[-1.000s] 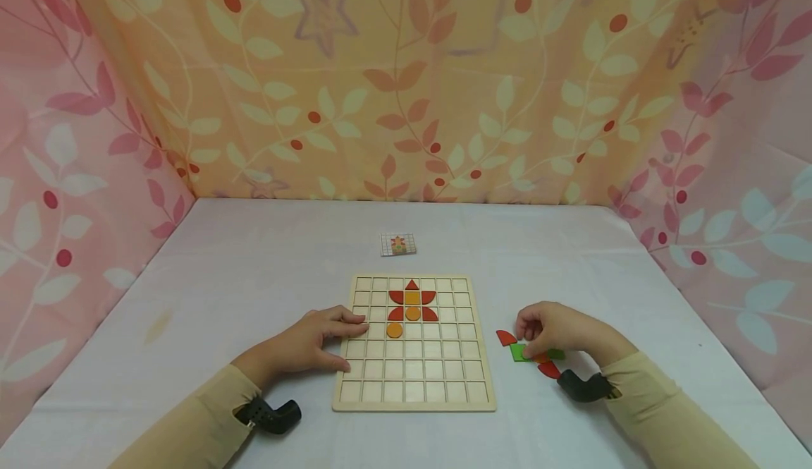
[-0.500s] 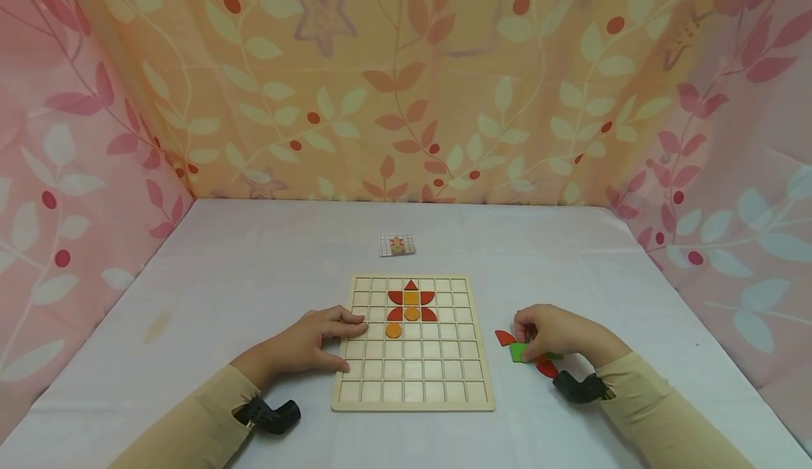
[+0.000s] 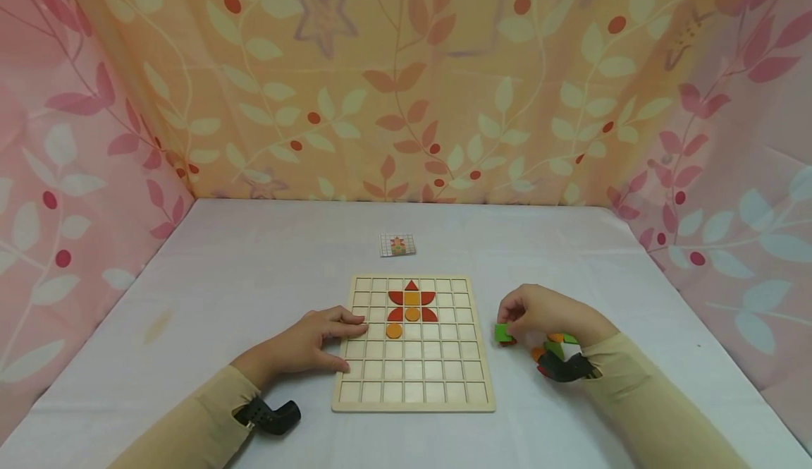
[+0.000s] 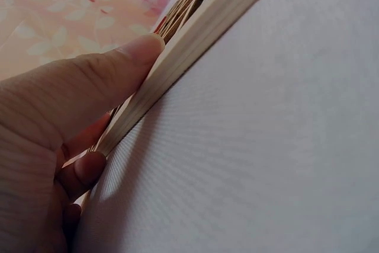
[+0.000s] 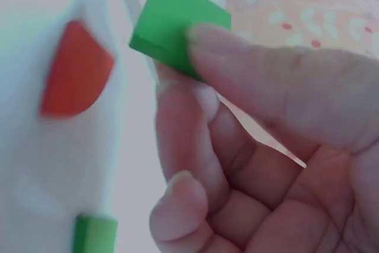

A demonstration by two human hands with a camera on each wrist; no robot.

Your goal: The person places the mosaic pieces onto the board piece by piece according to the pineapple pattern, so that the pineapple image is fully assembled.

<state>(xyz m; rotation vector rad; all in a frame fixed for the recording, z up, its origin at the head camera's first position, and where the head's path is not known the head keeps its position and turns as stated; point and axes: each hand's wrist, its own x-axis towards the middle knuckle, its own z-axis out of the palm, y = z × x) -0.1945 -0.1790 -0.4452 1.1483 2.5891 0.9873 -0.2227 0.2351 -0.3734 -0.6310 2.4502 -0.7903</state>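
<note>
My right hand [image 3: 539, 310] pinches a green square tile [image 5: 177, 25] between thumb and fingertips. In the right wrist view the tile is raised and tilted over the table, its lower edge toward the palm. A red quarter-round tile [image 5: 77, 72] lies on the cloth beside it. My left hand [image 3: 307, 338] rests at the left edge of a wooden grid board [image 3: 412, 391], thumb and fingers touching its rim [image 4: 195, 34]. On the board are a red triangle [image 3: 411, 285], an orange square [image 3: 412, 298], orange circles [image 3: 394, 331] and several red curved tiles [image 3: 428, 298].
Loose tiles in green, orange and red [image 3: 555, 347] lie under my right wrist, partly hidden by the black wrist camera [image 3: 564, 368]. A small pattern card [image 3: 397, 245] lies behind the board on the white tablecloth [image 3: 285, 257]. Patterned curtains [image 3: 406, 102] surround the table.
My right hand has lifted the green square tile from the pile and moved left and slightly away, toward the board. More loose tiles show behind it. My left hand stays put.
</note>
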